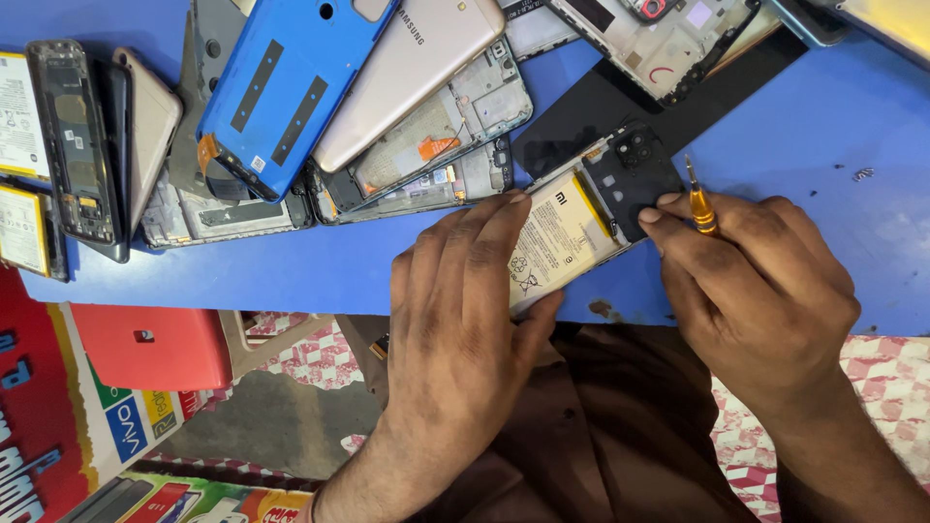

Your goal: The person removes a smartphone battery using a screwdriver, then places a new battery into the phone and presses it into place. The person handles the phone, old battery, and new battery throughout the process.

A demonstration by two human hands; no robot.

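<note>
An opened phone (pixel 591 208) lies back-side up on the blue table (pixel 833 126), its pale battery and black camera cover exposed. My left hand (pixel 460 310) lies flat on the phone's lower end, fingers over the battery and thumb under its near edge. My right hand (pixel 756 291) holds a small orange-handled screwdriver (pixel 700 206) upright against its fingers, while its fingertips touch the black cover at the phone's upper end.
Several dismantled phones and back covers crowd the table's far left: a blue cover (pixel 281 87), a pink-gold cover (pixel 407 68), bare frames (pixel 77 145), a loose battery (pixel 21 228). Tiny screws (pixel 862 174) lie at the right. A red phone cover (pixel 155 347) and printed boxes sit below the table edge.
</note>
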